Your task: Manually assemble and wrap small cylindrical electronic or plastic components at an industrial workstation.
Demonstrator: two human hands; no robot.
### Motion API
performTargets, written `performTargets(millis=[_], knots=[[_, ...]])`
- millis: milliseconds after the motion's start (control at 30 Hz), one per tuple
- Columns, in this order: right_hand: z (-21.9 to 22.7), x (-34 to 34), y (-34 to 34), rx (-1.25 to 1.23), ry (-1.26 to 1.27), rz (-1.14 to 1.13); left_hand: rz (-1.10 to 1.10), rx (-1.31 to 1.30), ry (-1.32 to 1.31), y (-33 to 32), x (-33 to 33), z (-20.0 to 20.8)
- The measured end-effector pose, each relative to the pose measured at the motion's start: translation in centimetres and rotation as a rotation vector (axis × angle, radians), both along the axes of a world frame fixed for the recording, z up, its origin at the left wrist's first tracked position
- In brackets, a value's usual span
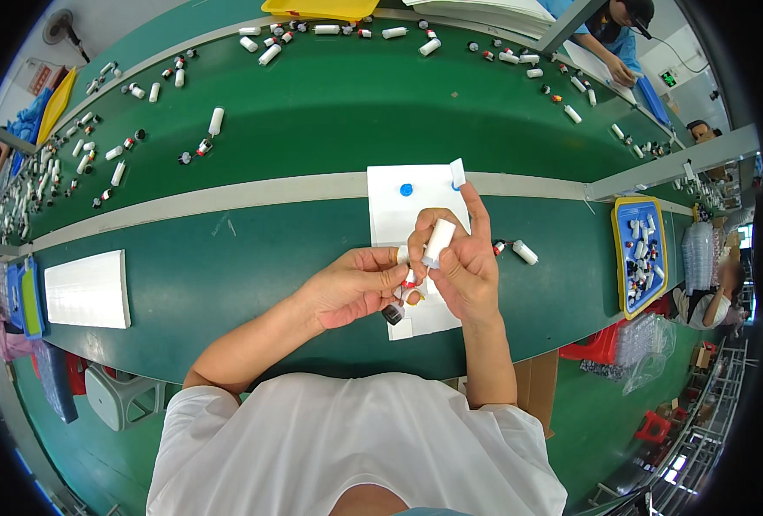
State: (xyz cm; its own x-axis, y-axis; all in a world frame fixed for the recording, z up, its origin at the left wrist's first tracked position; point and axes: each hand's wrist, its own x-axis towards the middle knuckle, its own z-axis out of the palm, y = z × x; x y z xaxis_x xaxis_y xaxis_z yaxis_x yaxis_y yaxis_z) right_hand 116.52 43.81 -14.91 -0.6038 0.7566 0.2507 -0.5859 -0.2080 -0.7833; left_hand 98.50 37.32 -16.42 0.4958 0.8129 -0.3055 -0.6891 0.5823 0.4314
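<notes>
In front of me both hands meet over a white sheet (390,225) on the green bench. My right hand (470,279) is closed on a white cylinder (439,244), pinched between thumb and fingers and tilted, with its index finger stretched away. Just left of it, my left hand (351,291) pinches a small part with red and white pieces (410,279). A black round end piece (392,313) shows below those fingers; the exact joint between the pieces is hidden. A blue dot (406,189) marks the sheet, and a white tab (458,171) stands at its far right corner.
Another white cylinder (525,252) lies right of my hands. Several cylinders and small parts are scattered on the far belt (330,112). A yellow-rimmed blue tray (626,305) of parts stands at the right, a white board (87,290) lies left. A co-worker (609,52) sits at far right.
</notes>
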Motion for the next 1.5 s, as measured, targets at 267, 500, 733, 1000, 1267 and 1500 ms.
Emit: performTargets(millis=[267,500,733,1000,1267,1500], knots=[[-0.8,1.1,-0.5,0.475,-0.612,-0.687,0.014,-0.002,0.104,-0.4,0.2,0.8],[-0.2,1.7,-3.8,-0.305,-0.303,-0.22,0.164,0.248,0.416,-0.5,1.0,1.6],[-0.6,1.6,-3.7,-0.262,-0.439,-0.322,0.29,0.585,0.553,-0.9,2.1,-0.2],[-2.2,3.7,-2.6,-0.329,-0.473,0.037,0.176,0.864,0.787,-1.3,1.6,0.6],[-3.5,4.7,-3.1,0.13,-0.902,-0.216,0.105,0.75,1.0,0.3,-0.2,2.0],[-3.1,7.0,-3.1,0.467,-1.095,-0.498,0.724,0.676,2.203,4.4,-5.4,0.7]])
